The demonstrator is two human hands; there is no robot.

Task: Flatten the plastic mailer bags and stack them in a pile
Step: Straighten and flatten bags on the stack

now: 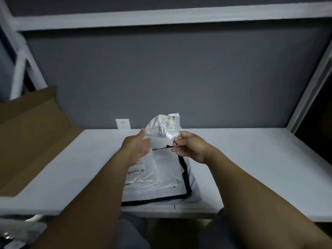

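Note:
A crumpled white mailer bag point(162, 127) with a shipping label is held up above the table's middle. My right hand point(188, 147) pinches its right lower edge with curled fingers. My left hand point(137, 145) lies with straight fingers against the bag's left side, palm turned inward. Below them a pile of flattened white mailer bags point(158, 175) lies on the white table point(242, 159), the lowest one edged in black.
A large brown cardboard sheet point(30, 137) leans over the table's left end. A white wall socket point(123, 124) sits on the grey wall behind. White shelf frames stand at the left and right. My knees show under the table's front edge.

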